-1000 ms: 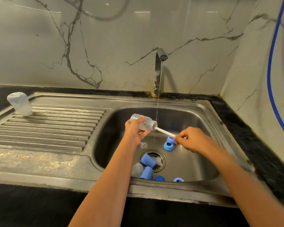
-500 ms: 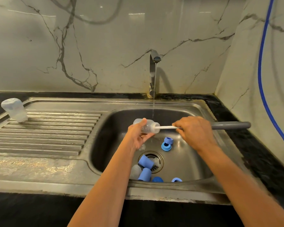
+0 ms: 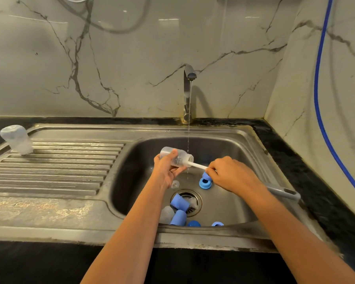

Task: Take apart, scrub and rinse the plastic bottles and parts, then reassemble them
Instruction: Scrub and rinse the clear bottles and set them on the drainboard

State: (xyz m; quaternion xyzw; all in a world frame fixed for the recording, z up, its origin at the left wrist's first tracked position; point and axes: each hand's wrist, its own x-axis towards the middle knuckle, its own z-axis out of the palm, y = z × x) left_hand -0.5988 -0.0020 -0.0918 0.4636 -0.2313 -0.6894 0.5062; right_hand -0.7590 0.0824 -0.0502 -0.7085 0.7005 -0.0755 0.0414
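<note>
The left hand (image 3: 166,171) gripped the clear bottle (image 3: 175,157) sideways over the sink (image 3: 152,131), mouth facing the right hand (image 3: 232,175), which pinched the brush (image 3: 199,165) by its stem so the bristles reached inside, beside the tap stream (image 3: 189,119); blue parts (image 3: 178,217) lay below

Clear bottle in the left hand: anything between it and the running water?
Nothing outside it: the left hand holds the clear bottle with its neck at the water stream. But the brush, gripped by the right hand, sits in its mouth.
</note>
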